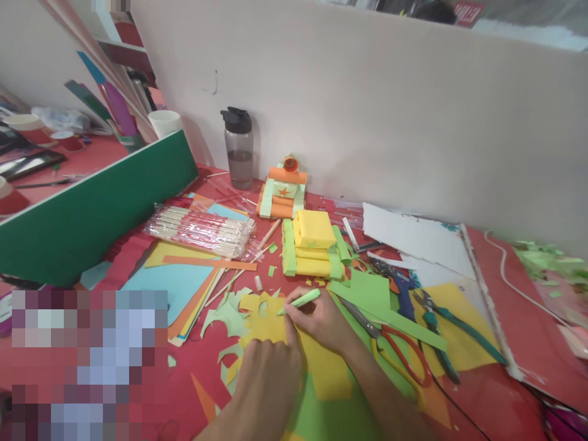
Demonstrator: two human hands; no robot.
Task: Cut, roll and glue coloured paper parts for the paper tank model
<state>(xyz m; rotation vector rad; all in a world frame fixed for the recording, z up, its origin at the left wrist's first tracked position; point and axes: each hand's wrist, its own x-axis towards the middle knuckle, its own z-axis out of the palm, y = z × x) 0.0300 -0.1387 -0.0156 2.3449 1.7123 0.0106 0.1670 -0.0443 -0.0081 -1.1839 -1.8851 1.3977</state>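
Observation:
My right hand (316, 318) grips a light-green marker (305, 299), its tip down on a yellow sheet of paper (261, 324) with cut, jagged edges. My left hand (271, 373) presses on the same paper, its index finger stretched out beside the marker tip; its other fingers are bent and partly hidden. Pale green paper scraps (225, 315) lie to the left. Just beyond my hands stands a yellow and green paper model (315, 239) of rolled strips with a block on top. Behind it is an orange and pale green paper model (282, 193) with a star.
Scissors (372, 331), cutting pliers (432, 321) and a blue glue gun (403, 294) lie to the right. Wrapped sticks (202, 229) and coloured sheets (156, 282) lie left. A water bottle (239, 150) stands at the back, and a green board (101, 196) forms the left edge.

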